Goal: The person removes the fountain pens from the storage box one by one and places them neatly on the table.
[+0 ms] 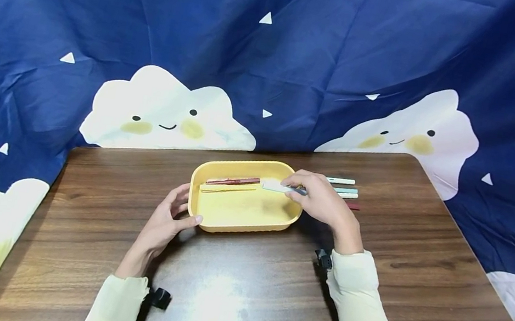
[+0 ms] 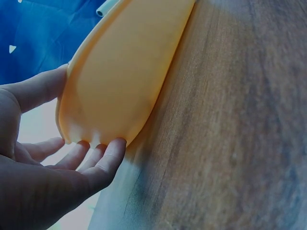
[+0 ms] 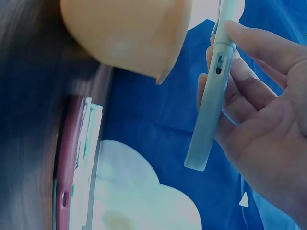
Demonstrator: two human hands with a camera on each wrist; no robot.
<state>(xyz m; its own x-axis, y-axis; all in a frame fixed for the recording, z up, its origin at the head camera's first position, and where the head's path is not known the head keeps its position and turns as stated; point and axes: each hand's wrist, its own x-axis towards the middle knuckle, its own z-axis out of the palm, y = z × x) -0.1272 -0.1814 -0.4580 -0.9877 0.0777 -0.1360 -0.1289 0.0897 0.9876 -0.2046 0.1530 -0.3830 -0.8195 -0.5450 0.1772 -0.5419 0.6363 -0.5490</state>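
Observation:
A yellow plastic tray (image 1: 247, 230) stands on the table. My left hand (image 1: 164, 222) grips its left end, thumb at the near corner and the other fingers against the outer wall; the left wrist view shows those fingertips (image 2: 112, 146) on the wall. Over the tray's right part, my right hand (image 1: 314, 194) pinches a pale blue pen (image 3: 208, 110) between thumb and fingers. In the tray lie a dark red pen (image 1: 233, 180) and a yellow pen (image 1: 227, 190), side by side toward the far wall.
To the tray's right, several pens lie on the brown wooden table (image 1: 420, 273), among them a teal pen (image 1: 347, 190), a white pen (image 1: 341, 181) and a dark red pen (image 3: 67, 163). A blue cloth (image 1: 304, 51) with cloud prints hangs behind the table.

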